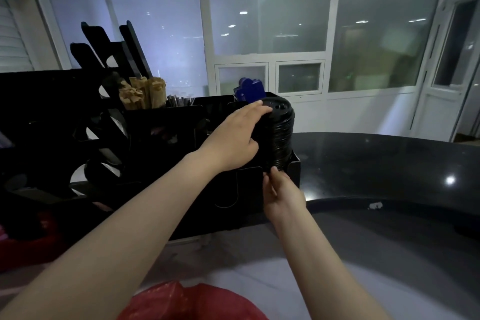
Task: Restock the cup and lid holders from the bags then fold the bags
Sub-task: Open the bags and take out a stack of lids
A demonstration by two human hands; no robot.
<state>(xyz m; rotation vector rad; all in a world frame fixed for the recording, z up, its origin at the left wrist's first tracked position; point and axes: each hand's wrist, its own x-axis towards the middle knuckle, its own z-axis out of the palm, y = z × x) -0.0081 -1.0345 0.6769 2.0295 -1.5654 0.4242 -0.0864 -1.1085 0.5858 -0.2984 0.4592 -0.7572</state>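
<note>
A tall stack of black lids point(281, 132) stands in the right end compartment of the black organiser point(249, 182) on the dark counter. My left hand point(233, 138) lies against the stack's left side, fingers reaching to the top lid. My right hand point(281, 195) pinches the bottom of the stack at the compartment's front edge. A red plastic bag point(187, 301) lies at the bottom of the view, near me. Black slanted cup holders point(109, 60) with white cups showing stand at the left.
Wooden stirrers point(145, 93) and a blue item point(249, 89) stick up from the organiser's rear slots. More red bag material point(28, 239) lies at the left edge. The round dark counter point(389, 176) extends right, with a small scrap point(375, 206) on it. Windows are behind.
</note>
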